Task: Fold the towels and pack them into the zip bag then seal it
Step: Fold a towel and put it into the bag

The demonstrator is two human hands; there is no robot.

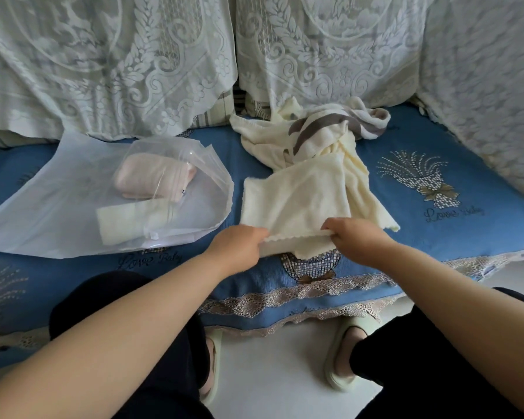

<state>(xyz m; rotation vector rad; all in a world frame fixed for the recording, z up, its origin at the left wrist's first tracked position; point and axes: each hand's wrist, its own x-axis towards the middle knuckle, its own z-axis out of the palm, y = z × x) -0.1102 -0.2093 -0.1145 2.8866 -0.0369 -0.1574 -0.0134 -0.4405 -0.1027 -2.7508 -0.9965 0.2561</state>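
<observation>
A cream towel (297, 198) lies partly doubled over on the blue sofa seat (454, 237). My left hand (239, 246) and my right hand (354, 237) each pinch its near edge, a little above the seat's front. Behind it sits a crumpled cream towel with grey-brown stripes (324, 128). To the left lies a translucent zip bag (58, 213), its mouth open toward the right. Inside the bag are a folded pink towel (152, 176) and a rolled cream towel (130, 222).
White lace covers (109, 55) hang over the sofa back. The lace-trimmed front edge of the seat (300, 300) runs just below my hands. My knees in dark trousers and my feet in pale slippers (342, 358) are on the white floor.
</observation>
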